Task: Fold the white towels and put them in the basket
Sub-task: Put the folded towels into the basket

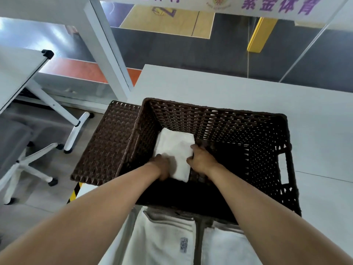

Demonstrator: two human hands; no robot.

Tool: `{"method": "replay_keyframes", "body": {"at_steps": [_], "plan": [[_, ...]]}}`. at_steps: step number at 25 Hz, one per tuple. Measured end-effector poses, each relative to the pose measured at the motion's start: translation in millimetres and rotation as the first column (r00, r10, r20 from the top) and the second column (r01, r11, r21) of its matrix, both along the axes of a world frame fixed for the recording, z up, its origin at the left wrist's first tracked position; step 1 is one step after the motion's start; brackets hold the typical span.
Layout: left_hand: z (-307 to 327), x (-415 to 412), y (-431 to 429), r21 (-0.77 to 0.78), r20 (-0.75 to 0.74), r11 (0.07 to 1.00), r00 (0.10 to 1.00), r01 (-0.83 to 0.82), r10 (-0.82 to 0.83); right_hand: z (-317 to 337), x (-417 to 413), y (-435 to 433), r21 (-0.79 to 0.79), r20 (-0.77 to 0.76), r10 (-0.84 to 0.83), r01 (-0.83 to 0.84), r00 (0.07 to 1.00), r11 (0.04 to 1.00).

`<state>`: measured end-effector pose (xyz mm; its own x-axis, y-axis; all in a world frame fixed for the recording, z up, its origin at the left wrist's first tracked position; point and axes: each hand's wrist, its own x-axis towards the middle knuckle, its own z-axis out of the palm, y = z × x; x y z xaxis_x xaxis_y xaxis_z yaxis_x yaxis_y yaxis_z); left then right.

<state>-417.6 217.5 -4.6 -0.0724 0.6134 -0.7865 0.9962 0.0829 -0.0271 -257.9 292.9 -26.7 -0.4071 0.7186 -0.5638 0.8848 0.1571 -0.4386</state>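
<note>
— So, where do we see the folded towel (174, 150)?

— Down on the floor of the brown woven basket (267, 142), towards its left wall, lying flat between our two hands. The left hand (162, 166) is on its near left corner, the right hand (200, 159) against its right edge.

— What can we not make out?

— The near inside of the basket is in deep shadow, and our forearms cover part of the rim. The two white towels (162, 243) on the counter (238, 92) nearest us are cut off by the bottom of the view.

— And the hands?

— The left lies palm down with fingers curled, pressing the towel. The right is half closed, fingertips on the towel's edge; it seems to pinch it, but we cannot tell for certain. The basket's lid (107, 144) leans at its left side.
</note>
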Motion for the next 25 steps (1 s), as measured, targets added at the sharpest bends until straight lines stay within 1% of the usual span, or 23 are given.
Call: {"method": "replay_keyframes", "body": {"at_steps": [1, 2, 4, 5, 6, 7, 10, 11, 12, 14, 15, 16, 17, 18, 19, 20, 21, 22, 23, 24, 25], "plan": [[-2, 2, -4, -0.026, 0.009, 0.999, 1.000, 0.020, -0.020, -1, 0, -4, -0.119, -0.024, -0.116, 0.112, 0.993, 0.986], [-4, 3, -6, -0.043, 0.007, 0.999, 1.000, 0.021, -0.021, -3, -3, -9, -0.237, -0.042, -0.240, 0.224, 0.970, 0.945], [-4, -2, -4, -0.033, -0.003, 0.999, 0.999, -0.036, 0.036, -9, -11, -13, -0.454, -0.053, -0.471, 0.399, 0.881, 0.797], [-3, -4, -2, -0.014, -0.002, 0.999, 0.999, -0.049, 0.049, -12, -15, -10, -0.532, -0.043, -0.552, 0.449, 0.833, 0.718], [0, -5, -2, 0.001, -0.003, 0.999, 0.999, -0.053, 0.053, -14, -18, -6, -0.575, -0.036, -0.600, 0.475, 0.799, 0.666], [1, -6, -4, 0.012, -0.007, 0.999, 0.999, -0.049, 0.049, -16, -20, -3, -0.581, -0.031, -0.615, 0.486, 0.788, 0.652], [7, -10, -9, 0.051, 0.022, 0.998, 0.999, -0.024, 0.023, -14, -28, -1, -0.495, -0.043, -0.587, 0.493, 0.808, 0.716], [10, -13, -12, 0.081, 0.032, 0.996, 0.999, -0.029, 0.027, -8, -30, -2, -0.476, -0.070, -0.602, 0.504, 0.795, 0.721], [17, -16, -14, 0.129, 0.054, 0.991, 0.998, -0.046, 0.039, 2, -32, -2, -0.474, -0.109, -0.633, 0.519, 0.767, 0.711], [41, -17, -19, 0.266, 0.144, 0.956, 0.986, -0.120, 0.083, 34, -32, -4, -0.520, -0.213, -0.716, 0.543, 0.665, 0.659], [57, -15, -23, 0.330, 0.219, 0.921, 0.966, -0.207, 0.139, 55, -29, -6, -0.547, -0.258, -0.743, 0.540, 0.617, 0.639], [74, -13, -25, 0.368, 0.319, 0.870, 0.923, -0.328, 0.214, 75, -25, -8, -0.564, -0.304, -0.758, 0.532, 0.578, 0.632], [88, -10, -27, 0.366, 0.424, 0.808, 0.856, -0.461, 0.296, 97, -19, -12, -0.566, -0.352, -0.760, 0.523, 0.546, 0.638], [98, -8, -31, 0.323, 0.523, 0.747, 0.767, -0.581, 0.371, 116, -12, -19, -0.562, -0.405, -0.759, 0.517, 0.510, 0.646], [109, -4, -35, 0.246, 0.612, 0.694, 0.664, -0.677, 0.430, 134, -6, -27, -0.557, -0.458, -0.759, 0.516, 0.463, 0.650], [118, 1, -41, 0.142, 0.706, 0.633, 0.527, -0.761, 0.474, 151, 1, -39, -0.565, -0.500, -0.769, 0.522, 0.400, 0.639], [126, 6, -47, 0.000, 0.786, 0.555, 0.344, -0.832, 0.514, 165, 9, -51, -0.596, -0.524, -0.789, 0.524, 0.320, 0.608], [133, 11, -52, -0.166, 0.828, 0.467, 0.135, -0.869, 0.544, 176, 19, -63, -0.644, -0.536, -0.811, 0.508, 0.234, 0.572], [140, 17, -59, -0.322, 0.826, 0.398, -0.049, -0.859, 0.562, 185, 29, -76, -0.692, -0.541, -0.825, 0.470, 0.165, 0.548], [149, 22, -67, -0.440, 0.810, 0.377, -0.178, -0.815, 0.559, 192, 40, -90, -0.735, -0.543, -0.832, 0.415, 0.111, 0.536], [157, 27, -75, -0.492, 0.805, 0.411, -0.221, -0.768, 0.550, 197, 53, -105, -0.760, -0.549, -0.832, 0.369, 0.079, 0.536]]}}
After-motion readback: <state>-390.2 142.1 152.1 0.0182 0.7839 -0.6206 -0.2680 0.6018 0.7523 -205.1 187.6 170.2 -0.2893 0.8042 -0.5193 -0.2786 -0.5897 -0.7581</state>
